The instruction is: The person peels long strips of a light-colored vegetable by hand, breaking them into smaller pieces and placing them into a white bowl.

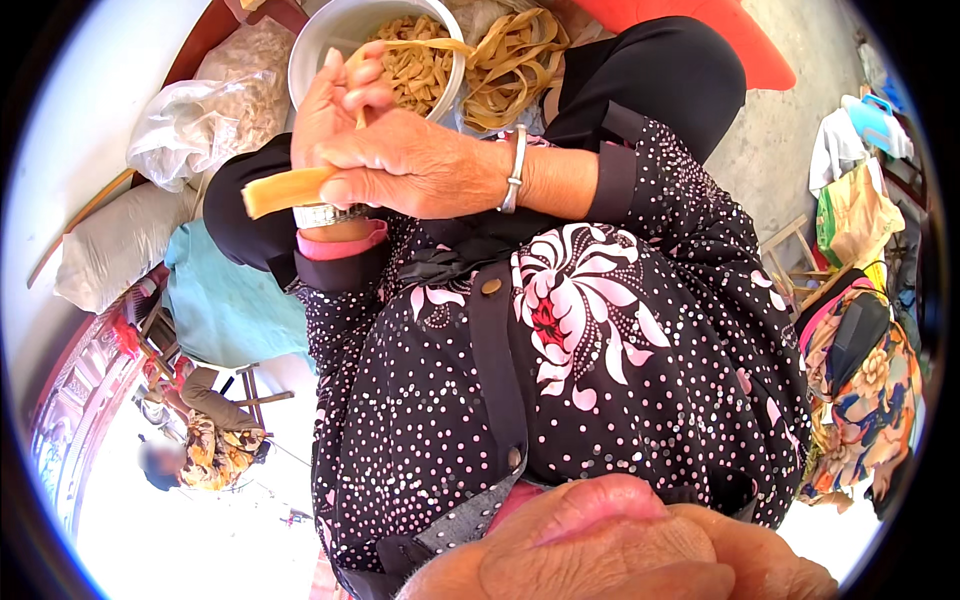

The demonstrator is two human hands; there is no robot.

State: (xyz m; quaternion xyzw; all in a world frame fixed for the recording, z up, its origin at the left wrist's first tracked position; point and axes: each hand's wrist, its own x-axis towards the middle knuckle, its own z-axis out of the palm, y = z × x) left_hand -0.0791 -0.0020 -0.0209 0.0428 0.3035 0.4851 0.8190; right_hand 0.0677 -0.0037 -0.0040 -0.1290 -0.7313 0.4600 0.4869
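My right hand [431, 165], a silver bangle at its wrist, pinches a flat yellow-tan strip [289, 191] between thumb and fingers. One end of the strip sticks out to the left. Behind it is my left hand [337, 105], palm up, with curled fingers around the same strip; a wide silver bracelet sits below it. From the left fingers the strip runs right, over a white plastic bucket [301, 56], towards a loose pile of long tan strips [514, 64]. Many short tan pieces [420, 79] fill part of the bucket. The strip's material is unclear.
Clear plastic bags [187, 142] and a pale stuffed sack [124, 244] lie to the left, near a teal cloth [232, 300]. A red plastic object [697, 34] stands ahead right. Another person [217, 442] sits at lower left. Bags [862, 210] and floral fabric [862, 382] are at right.
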